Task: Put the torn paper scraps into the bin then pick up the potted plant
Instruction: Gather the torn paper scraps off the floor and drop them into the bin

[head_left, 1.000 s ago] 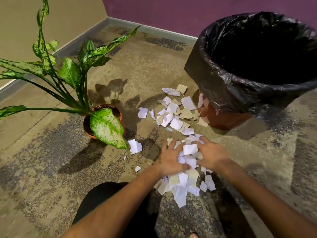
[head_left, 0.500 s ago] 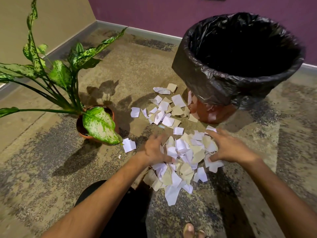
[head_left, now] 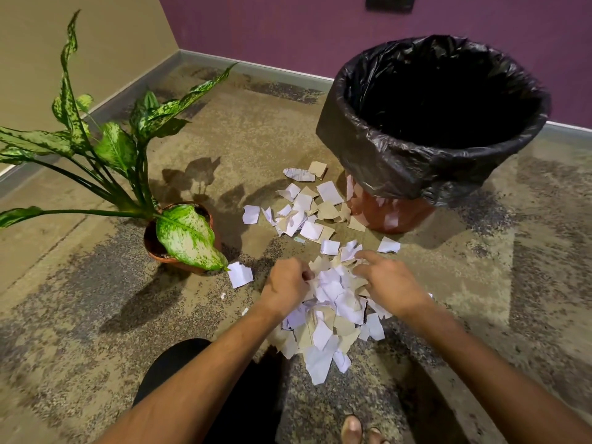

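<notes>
Paper scraps (head_left: 333, 302): heaped on the floor between both hands, white and tan pieces mixed; a second loose scatter (head_left: 307, 213) farther out, against the base of the bin.
Left hand (head_left: 286, 285): curled against the heap's left edge, fingers bent inward, pressing scraps but not yet lifting any.
Right hand (head_left: 387, 285): spread wider on the heap's right edge, forefinger stretched toward the far pieces, cupping rather than clenched.
Bin (head_left: 378, 155): lined with a black bag, mouth open, ahead and to the right of the heap; nearer the right hand.
Direction of carry: forward, up and rightward over the rim, judging from the layout.
Stray scrap (head_left: 240, 274): alone, left of the heap, just beside the lowest leaf.
Potted plant (head_left: 179, 235): upright at left, well apart from the bin, nearer the left hand, untouched.
</notes>
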`<state>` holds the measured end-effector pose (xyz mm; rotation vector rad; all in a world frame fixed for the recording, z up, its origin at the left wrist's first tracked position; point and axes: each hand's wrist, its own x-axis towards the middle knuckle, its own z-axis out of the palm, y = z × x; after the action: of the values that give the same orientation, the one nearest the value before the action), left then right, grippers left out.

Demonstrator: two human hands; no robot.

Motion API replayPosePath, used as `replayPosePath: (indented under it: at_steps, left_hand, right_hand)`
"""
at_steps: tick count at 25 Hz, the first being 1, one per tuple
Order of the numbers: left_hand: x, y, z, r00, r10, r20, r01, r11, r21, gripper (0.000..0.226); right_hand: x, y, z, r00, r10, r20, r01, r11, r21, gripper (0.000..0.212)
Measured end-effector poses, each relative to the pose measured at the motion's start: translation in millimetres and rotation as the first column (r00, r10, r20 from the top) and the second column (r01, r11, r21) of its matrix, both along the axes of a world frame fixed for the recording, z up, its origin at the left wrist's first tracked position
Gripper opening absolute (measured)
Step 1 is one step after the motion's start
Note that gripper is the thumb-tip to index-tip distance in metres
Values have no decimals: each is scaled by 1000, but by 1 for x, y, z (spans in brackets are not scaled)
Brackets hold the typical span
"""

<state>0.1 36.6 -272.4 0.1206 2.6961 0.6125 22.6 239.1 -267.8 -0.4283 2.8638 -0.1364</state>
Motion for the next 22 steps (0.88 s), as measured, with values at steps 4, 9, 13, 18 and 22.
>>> replayPosePath:
  at_steps: [4,9,13,18,22]
  left_hand:
    - [-2,-6,14,999,33,-27,-33,999,4,23]
    - [-5,-1,51,979,151,-135,-131,980,148,11]
    - [-5,14,87,946,219,-241,-149,950,276,9]
    - [-5,27,115,903,340,-261,-185,858,479,12]
    - [4,32,130,878,391,-277,-170,795,582,14]
  right_hand:
    - [1,14,14,989,-56,-135,41,993,-114,29]
    - [2,13,79,939,-121,-322,-32,902,-431,19]
    - [-11,19,156,858,-254,-446,-108,760,-640,19]
    - [-51,41,204,678,-463,-571,-104,708,-698,18]
    - [-90,59,190,706,-523,-477,108,746,-658,21]
